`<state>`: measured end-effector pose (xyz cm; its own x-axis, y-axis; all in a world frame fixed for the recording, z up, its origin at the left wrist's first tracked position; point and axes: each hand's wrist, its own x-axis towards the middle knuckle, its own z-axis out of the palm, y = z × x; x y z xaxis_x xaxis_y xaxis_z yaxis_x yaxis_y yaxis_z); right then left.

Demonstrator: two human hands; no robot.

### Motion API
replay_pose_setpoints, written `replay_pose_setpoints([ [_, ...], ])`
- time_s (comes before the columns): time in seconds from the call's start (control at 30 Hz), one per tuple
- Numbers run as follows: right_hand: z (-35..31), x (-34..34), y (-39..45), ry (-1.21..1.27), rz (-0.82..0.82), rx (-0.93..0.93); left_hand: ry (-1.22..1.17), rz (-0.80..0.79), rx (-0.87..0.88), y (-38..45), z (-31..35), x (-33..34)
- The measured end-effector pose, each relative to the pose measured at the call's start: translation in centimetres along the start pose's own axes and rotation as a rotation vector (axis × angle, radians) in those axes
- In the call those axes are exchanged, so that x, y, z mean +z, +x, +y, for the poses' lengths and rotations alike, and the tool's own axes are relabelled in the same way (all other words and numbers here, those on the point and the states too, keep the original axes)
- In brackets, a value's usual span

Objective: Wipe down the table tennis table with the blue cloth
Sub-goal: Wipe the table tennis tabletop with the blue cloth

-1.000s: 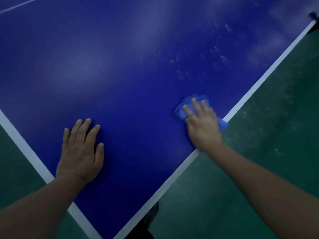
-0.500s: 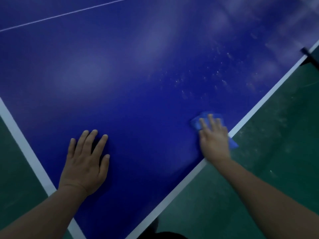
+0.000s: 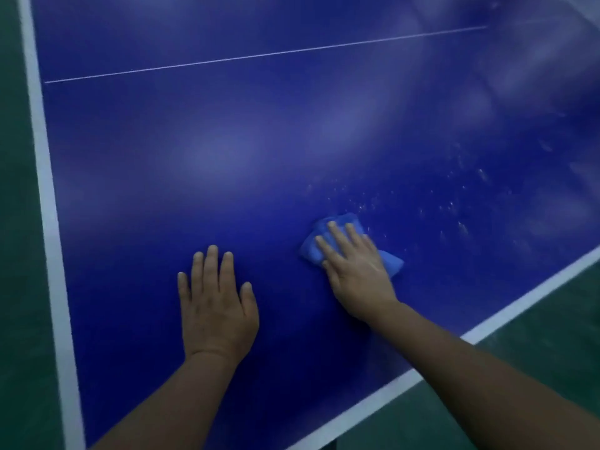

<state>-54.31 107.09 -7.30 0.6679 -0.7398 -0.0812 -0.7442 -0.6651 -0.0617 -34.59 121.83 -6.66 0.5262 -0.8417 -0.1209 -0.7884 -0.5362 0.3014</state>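
Across a dim room with a dark green floor [image 3: 535,378], a deep blue table tennis surface [image 3: 227,157] fills most of the view, edged by two white border lines, one down the left [image 3: 48,206] and one slanting along the lower right [image 3: 487,326], with one thin white centre line [image 3: 259,55] crossing its upper part. Pale hazy streaks mark the surface, and a scatter of whitish specks [image 3: 454,203] lies just beyond the blue cloth [image 3: 391,259]. Two bare hands are on the surface: the left hand [image 3: 216,306] lies flat, fingers straight, grasping nothing; the right hand [image 3: 355,271] presses straight fingers on the one bunched cloth, near the right border. Most of the cloth is hidden under that hand. Both forearms are cut off at the bottom edge, and the far right of the surface is blurred.
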Motion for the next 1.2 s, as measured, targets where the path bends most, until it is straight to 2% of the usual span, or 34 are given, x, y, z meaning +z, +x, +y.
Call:
replay_pose_setpoints([
  [0.07,1.6,-0.3,-0.2,0.003,0.008,0.148,0.015,0.001,-0.034,0.1,0.6,0.9],
  [0.1,1.3,-0.2,-0.3,0.003,0.035,0.154,0.016,0.012,-0.037,0.2,0.7,1.2],
  [0.2,-3.0,1.0,1.4,0.065,0.085,-0.037,-0.007,0.047,-0.043,0.3,0.5,1.5],
  [0.3,-7.8,1.0,7.6,0.112,0.075,-0.236,-0.018,0.086,-0.007,0.5,0.5,1.7],
  [0.4,-6.1,0.7,13.6,0.059,0.056,-0.322,0.008,0.104,0.018,0.8,0.3,2.0],
  [0.47,0.3,-0.3,16.4,-0.072,0.100,-0.188,0.023,0.077,0.025,0.9,0.2,2.1],
  [0.53,8.3,-1.4,17.8,-0.147,0.114,0.145,0.030,0.061,0.031,0.8,0.3,2.0],
  [0.6,14.3,-2.8,17.9,-0.037,0.075,0.487,0.027,0.061,0.035,0.9,0.3,1.9],
  [0.67,14.5,-3.3,18.1,0.058,0.076,0.649,0.035,0.056,0.033,0.9,0.3,1.9],
  [0.7,12.6,-3.0,18.0,0.036,0.092,0.626,0.038,0.052,0.030,0.9,0.2,1.8],
  [0.73,9.8,-2.5,17.7,0.004,0.111,0.518,0.040,0.046,0.026,0.9,0.2,1.8],
  [0.83,0.6,-0.4,14.6,0.017,0.095,-0.042,0.046,0.023,0.019,0.9,0.3,1.9],
  [0.9,-0.2,-0.2,13.1,0.027,0.043,-0.329,0.052,0.025,0.023,0.9,0.3,1.9],
  [0.93,2.1,-0.6,13.8,0.002,0.047,-0.365,0.051,0.027,0.023,0.8,0.3,1.9],
  [0.97,5.1,-1.0,15.2,-0.072,0.066,-0.326,0.048,0.027,0.021,0.9,0.3,1.8],
  [1.03,12.0,-2.1,18.0,-0.218,0.059,-0.052,0.046,0.019,0.015,0.9,0.4,1.8],
  [1.1,17.0,-3.2,19.7,-0.164,0.088,0.280,0.043,0.006,0.015,0.9,0.5,1.8],
  [1.13,17.5,-3.6,20.3,-0.096,0.117,0.385,0.041,0.002,0.013,0.8,0.5,1.8],
  [1.2,14.8,-3.5,20.3,-0.078,0.138,0.337,0.036,-0.008,0.003,0.9,0.6,1.7],
])
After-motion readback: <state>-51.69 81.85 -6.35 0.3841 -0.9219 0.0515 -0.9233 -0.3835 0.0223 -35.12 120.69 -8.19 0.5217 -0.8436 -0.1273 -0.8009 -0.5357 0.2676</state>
